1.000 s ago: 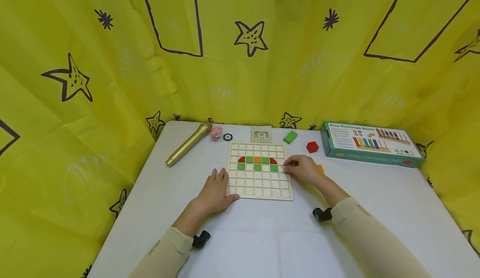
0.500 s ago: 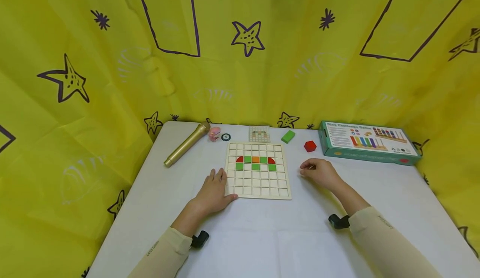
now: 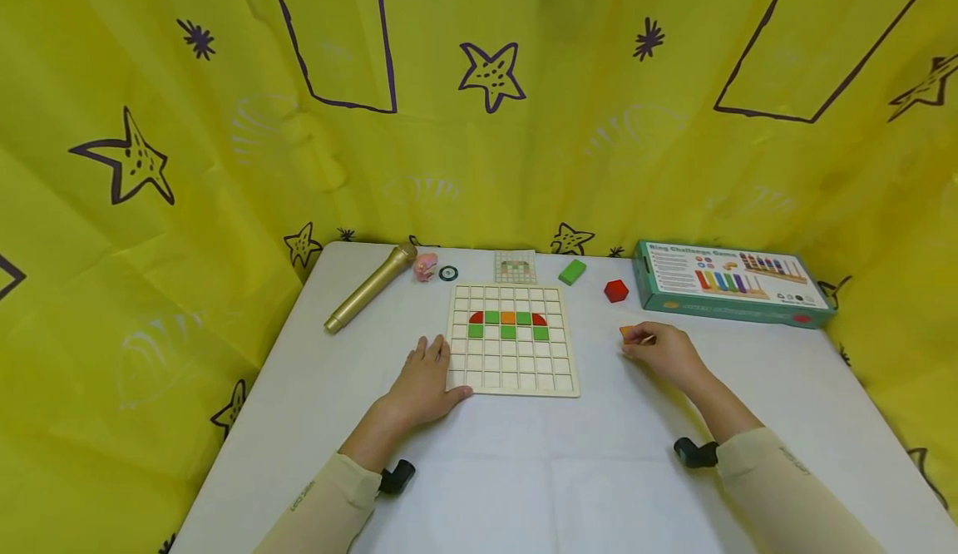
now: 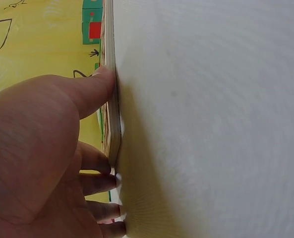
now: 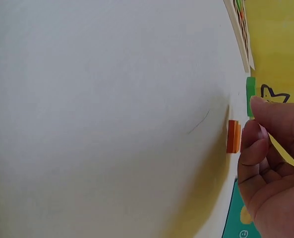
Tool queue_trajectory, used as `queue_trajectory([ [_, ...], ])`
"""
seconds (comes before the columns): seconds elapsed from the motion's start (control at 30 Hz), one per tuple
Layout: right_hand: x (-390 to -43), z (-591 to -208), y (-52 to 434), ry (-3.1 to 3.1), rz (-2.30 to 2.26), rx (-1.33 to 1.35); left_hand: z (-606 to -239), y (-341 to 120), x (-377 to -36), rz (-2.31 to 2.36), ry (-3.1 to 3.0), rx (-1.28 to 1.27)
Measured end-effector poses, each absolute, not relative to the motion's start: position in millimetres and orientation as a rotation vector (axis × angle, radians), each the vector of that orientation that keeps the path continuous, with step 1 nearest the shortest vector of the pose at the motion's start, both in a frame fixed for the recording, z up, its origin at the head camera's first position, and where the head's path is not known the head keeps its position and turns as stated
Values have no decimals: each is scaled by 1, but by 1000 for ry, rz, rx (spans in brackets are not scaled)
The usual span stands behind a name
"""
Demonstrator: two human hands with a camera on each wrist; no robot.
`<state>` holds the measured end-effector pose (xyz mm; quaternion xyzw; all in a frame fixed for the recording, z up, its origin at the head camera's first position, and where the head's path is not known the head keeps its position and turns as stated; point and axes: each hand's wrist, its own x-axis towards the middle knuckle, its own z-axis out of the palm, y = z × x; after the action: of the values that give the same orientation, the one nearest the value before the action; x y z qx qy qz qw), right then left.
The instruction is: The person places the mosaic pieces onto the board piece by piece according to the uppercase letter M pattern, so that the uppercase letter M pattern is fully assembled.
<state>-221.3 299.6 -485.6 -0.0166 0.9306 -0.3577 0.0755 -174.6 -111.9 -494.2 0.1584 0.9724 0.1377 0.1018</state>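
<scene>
A square wooden grid board lies mid-table. In it sit two red rounded tiles, an orange square tile and several green square tiles. My left hand rests at the board's near left corner, thumb along the front edge, fingers spread past the left edge; the left wrist view shows the thumb against the board's side. To the right, my right hand is at a small orange stack. Its fingertips are right beside the stack, with a gap between thumb and forefinger.
Behind the board lies a pattern card. A green block, a red hexagonal stack and a Ring Challenge Game box stand back right. A gold microphone, a pink object and a dark disc lie back left.
My right hand has moved from the board's right edge rightward to the orange stack. My left hand has stayed at the board, whose tiles look the same.
</scene>
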Motion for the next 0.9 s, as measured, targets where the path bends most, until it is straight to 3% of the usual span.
queue_trajectory([
  [0.9, -218, -486, 300, 2769, -993, 212, -495, -112, -174, 422, 2874, 482],
])
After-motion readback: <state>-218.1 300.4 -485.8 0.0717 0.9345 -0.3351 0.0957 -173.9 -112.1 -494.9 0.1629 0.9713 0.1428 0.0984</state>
